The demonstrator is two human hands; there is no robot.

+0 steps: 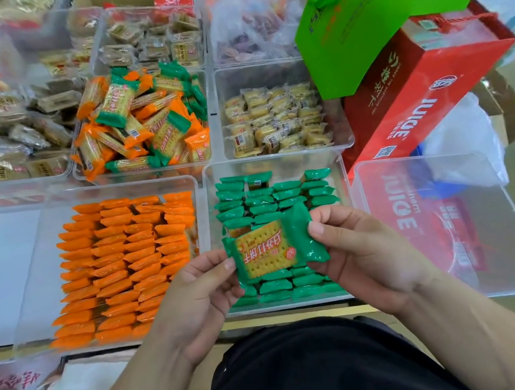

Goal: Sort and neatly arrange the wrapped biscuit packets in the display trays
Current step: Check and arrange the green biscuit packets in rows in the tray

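**Step in hand:** placing of one sorted packet.

A green-wrapped biscuit packet (pixel 270 250) is held between both hands, printed face up and slightly tilted. Its left edge is pinched by the thumb and fingers of the left hand (pixel 197 292). Its right end is pinched in the same way by the right hand (pixel 355 246). Nothing else is held in either hand.

The packet is held above the clear display tray (pixel 340 175) that lies directly beneath both hands. Rows of green packets (pixel 270 199), set on edge, are seen in this tray beyond the fingertips and again below the palms. The stretch of rows under the packet is hidden, so it cannot be told where the open slot lies.

Outward of the left hand, a second clear tray (pixel 35 250) is filled with matching rows of orange packets (pixel 131 258). Further ahead of the left hand, a mixed pile of orange and green packets (pixel 140 122) is left unsorted in a third tray (pixel 144 171). Sorting is therefore judged to be well advanced but not complete.

**Next move:** the packet should be turned on edge to match its neighbours. It should then be lowered into a gap in a green row and pressed level. Care is advised, since a standing row may be toppled by a careless insertion.
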